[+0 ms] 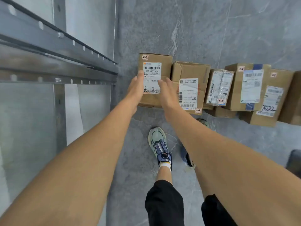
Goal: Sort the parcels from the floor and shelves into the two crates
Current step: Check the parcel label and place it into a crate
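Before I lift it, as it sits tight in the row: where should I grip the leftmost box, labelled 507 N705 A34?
Probably from above, by its near and far edges: the box lies flat on the floor, both edges free, while the neighbouring box crowds its right side.

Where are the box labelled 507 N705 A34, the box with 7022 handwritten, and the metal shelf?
Box labelled 507 N705 A34 (152, 70): head view, on its white label.
Box marked 7022 (274, 97): head view, on its white label.
Metal shelf (40, 66): head view, on its grey beam.

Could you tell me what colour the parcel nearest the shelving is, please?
Brown cardboard parcel with a white shipping label, best seen in the head view.
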{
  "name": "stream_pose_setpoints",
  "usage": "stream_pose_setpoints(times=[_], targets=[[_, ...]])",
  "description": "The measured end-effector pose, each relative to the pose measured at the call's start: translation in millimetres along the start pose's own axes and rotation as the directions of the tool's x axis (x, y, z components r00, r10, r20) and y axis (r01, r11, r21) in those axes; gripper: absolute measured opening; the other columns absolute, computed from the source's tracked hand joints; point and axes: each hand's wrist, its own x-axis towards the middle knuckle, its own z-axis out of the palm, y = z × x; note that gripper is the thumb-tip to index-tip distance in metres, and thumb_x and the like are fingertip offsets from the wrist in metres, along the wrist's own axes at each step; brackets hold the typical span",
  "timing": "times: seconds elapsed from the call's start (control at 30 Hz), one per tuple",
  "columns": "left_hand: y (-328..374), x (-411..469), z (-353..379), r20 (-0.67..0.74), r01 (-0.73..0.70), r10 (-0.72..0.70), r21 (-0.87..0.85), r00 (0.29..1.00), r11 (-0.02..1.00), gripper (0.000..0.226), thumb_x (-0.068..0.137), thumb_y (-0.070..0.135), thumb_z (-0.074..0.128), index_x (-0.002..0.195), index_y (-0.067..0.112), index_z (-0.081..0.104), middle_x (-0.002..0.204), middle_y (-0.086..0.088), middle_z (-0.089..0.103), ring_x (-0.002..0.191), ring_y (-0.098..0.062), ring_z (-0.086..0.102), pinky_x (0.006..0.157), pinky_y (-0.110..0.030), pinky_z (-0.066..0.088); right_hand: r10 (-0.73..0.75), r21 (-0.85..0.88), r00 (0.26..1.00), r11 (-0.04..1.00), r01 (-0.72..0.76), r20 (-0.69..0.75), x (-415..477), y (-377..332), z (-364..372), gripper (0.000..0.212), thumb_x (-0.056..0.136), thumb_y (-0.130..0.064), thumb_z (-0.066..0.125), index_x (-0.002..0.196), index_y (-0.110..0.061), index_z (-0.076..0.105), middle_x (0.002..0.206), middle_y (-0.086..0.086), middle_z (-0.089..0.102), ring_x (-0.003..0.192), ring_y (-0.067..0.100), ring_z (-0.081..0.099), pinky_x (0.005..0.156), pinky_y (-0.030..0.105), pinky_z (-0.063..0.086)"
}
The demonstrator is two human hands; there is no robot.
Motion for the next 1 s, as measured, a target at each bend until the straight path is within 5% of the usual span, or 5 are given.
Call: stream_pose_setpoints(times=[0.13,0.3,0.5,0.83,1.0], targets=[[-10.2,18.4,-2.0,-0.043,0.07,-0.072,-0.041,0.996,0.997,0.054,0.109,0.054,0.021,0.147,0.023,0.044,0.124,0.014,0.045,0.111,-0.006,0.041,0.095,-0.031,0.028,-0.016,0.033,0.999,0.999,0.017,-0.028,8.9,2.0,5.5,0.06,0.111,-0.044,0.034,0.167,-0.025,0.021,0.173,-0.005,0.022,0.159,0.017,0.02,0.127,0.046,0.02],[-28.4,40.0,-7.7,-0.047,0.088,-0.092,-0.069,0.995,0.994,0.065,0.1,0.068,0.022,0.143,0.03,0.051,0.143,0.01,0.056,0.132,-0.012,0.048,0.101,-0.037,0.031,-0.018,0.02,0.997,1.0,0.019,-0.073,25.1,10.8,14.9,0.068,0.111,-0.046,0.033,0.169,-0.021,0.008,0.176,0.001,0.011,0.163,0.018,0.004,0.13,0.052,0.013],[-31.9,43.3,-2.5,-0.004,0.079,-0.079,-0.047,0.997,0.996,0.058,0.108,0.058,0.02,0.15,0.026,0.044,0.155,0.001,0.046,0.116,-0.006,0.036,0.098,-0.031,0.026,-0.117,-0.101,0.982,0.99,0.102,-0.148,24.4,20.1,20.8,0.062,0.111,-0.036,0.038,0.165,-0.012,0.021,0.172,0.007,0.025,0.159,0.022,0.019,0.128,0.045,0.02],[-45.6,64.9,-3.5,-0.007,0.077,-0.078,-0.053,0.997,0.996,0.06,0.107,0.061,0.02,0.15,0.03,0.047,0.152,0.003,0.05,0.134,-0.011,0.042,0.103,-0.03,0.026,0.087,-0.009,0.992,0.996,-0.088,-0.096,50.9,27.3,12.6,0.073,0.109,-0.054,0.033,0.169,-0.024,0.004,0.176,0.0,0.014,0.161,0.023,0.015,0.129,0.051,0.016],[-53.8,70.8,-2.9,0.017,0.131,-0.13,-0.072,0.991,0.989,0.074,0.092,0.08,0.021,0.148,0.041,0.049,0.154,0.004,0.051,0.143,-0.02,0.043,0.118,-0.045,0.03,0.151,0.049,0.982,0.988,-0.146,-0.116,62.7,28.5,9.0,0.074,0.108,-0.055,0.037,0.169,-0.023,0.008,0.176,-0.002,0.013,0.16,0.026,0.018,0.128,0.05,0.019]])
